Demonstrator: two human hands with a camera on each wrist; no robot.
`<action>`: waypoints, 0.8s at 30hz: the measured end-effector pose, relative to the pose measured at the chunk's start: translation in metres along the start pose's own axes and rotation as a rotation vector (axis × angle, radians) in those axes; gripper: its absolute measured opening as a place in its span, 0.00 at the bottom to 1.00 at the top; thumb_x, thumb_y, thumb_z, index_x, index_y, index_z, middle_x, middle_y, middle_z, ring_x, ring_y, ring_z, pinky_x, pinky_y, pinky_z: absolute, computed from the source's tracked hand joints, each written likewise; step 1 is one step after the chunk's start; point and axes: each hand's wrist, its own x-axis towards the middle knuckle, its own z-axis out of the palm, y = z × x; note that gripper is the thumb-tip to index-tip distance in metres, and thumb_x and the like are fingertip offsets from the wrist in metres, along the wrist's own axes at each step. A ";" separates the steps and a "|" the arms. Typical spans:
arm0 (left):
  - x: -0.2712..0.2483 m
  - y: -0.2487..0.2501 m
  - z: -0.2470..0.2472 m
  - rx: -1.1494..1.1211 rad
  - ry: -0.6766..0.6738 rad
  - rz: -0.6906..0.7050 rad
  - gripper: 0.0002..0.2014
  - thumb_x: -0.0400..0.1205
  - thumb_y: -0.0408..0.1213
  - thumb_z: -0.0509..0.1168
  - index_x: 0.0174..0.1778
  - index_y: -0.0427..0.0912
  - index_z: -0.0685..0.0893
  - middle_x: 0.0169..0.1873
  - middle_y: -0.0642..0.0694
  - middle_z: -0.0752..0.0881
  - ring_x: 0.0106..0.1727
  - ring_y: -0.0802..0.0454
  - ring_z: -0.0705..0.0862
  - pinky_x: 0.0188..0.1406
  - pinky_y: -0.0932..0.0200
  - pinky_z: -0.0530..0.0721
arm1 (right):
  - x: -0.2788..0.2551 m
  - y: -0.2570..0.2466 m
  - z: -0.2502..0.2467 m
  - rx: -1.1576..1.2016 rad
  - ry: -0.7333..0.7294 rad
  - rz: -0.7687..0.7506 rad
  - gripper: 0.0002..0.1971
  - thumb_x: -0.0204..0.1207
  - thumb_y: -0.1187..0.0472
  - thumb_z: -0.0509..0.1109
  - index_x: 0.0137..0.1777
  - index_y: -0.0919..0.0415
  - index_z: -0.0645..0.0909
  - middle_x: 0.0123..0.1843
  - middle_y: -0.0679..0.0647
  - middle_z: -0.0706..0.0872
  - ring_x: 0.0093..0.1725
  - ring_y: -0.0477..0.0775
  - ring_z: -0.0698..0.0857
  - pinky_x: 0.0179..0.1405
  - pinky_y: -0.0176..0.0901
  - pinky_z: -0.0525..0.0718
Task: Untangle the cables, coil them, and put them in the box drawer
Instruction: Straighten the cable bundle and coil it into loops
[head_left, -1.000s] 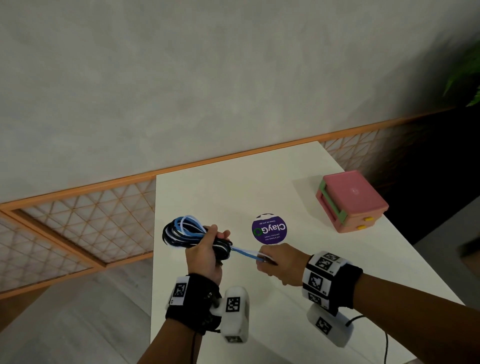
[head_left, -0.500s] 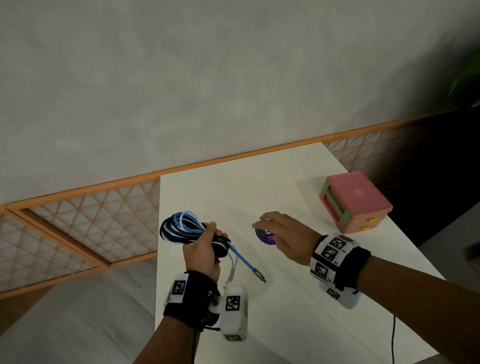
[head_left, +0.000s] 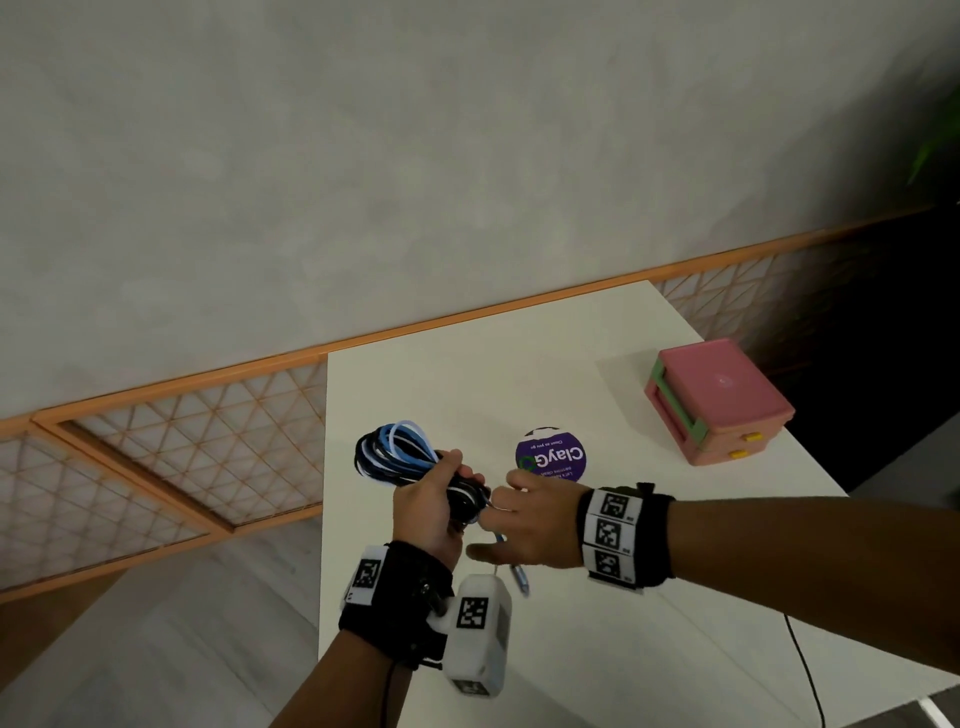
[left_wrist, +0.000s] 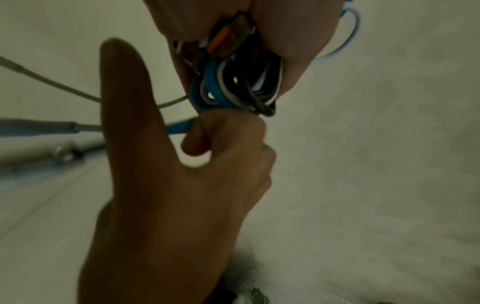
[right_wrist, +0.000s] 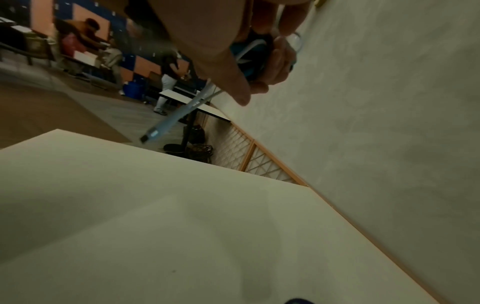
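Note:
My left hand (head_left: 437, 499) grips a coiled bundle of black, blue and white cables (head_left: 392, 451) above the table's left part. In the left wrist view the bundle (left_wrist: 233, 84) sits in my curled left fingers (left_wrist: 291, 30). My right hand (head_left: 498, 512) is right beside it. Its index finger (left_wrist: 223, 127) is hooked round the loose blue cable just under the bundle, with the thumb (left_wrist: 122, 82) stretched out. The blue cable's free end (head_left: 521, 578) hangs below my hands, and its plug (right_wrist: 155, 133) shows in the right wrist view. The pink drawer box (head_left: 719, 402) stands at the far right.
A round purple sticker (head_left: 551, 456) lies on the white table (head_left: 675, 649) between my hands and the box. A thin black lead (head_left: 808, 670) trails off the near right edge. An orange lattice rail (head_left: 208, 447) runs along the wall behind the table.
My right hand let go of the blue cable's end, swung over the purple sticker, then came back and hooked the blue cable close to my left hand. The bundle stayed in my left hand.

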 end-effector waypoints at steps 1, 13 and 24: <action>-0.001 0.000 0.001 -0.010 -0.005 -0.022 0.08 0.81 0.30 0.64 0.35 0.41 0.78 0.21 0.47 0.80 0.25 0.51 0.83 0.29 0.58 0.83 | 0.002 -0.003 0.002 -0.021 -0.002 0.012 0.14 0.70 0.56 0.68 0.56 0.43 0.82 0.39 0.45 0.84 0.34 0.49 0.81 0.38 0.42 0.83; 0.011 0.006 -0.005 -0.049 -0.081 -0.184 0.12 0.83 0.34 0.63 0.32 0.42 0.75 0.26 0.48 0.78 0.27 0.51 0.83 0.38 0.53 0.81 | -0.003 0.013 0.008 -0.035 0.147 0.100 0.07 0.71 0.58 0.66 0.33 0.48 0.83 0.35 0.45 0.83 0.34 0.50 0.78 0.47 0.45 0.70; 0.005 -0.005 -0.018 0.083 -0.242 0.068 0.09 0.81 0.27 0.63 0.35 0.41 0.80 0.24 0.45 0.79 0.28 0.49 0.81 0.41 0.50 0.79 | -0.011 -0.014 -0.007 1.193 0.158 0.843 0.15 0.79 0.43 0.55 0.38 0.48 0.76 0.39 0.54 0.82 0.37 0.51 0.80 0.41 0.46 0.79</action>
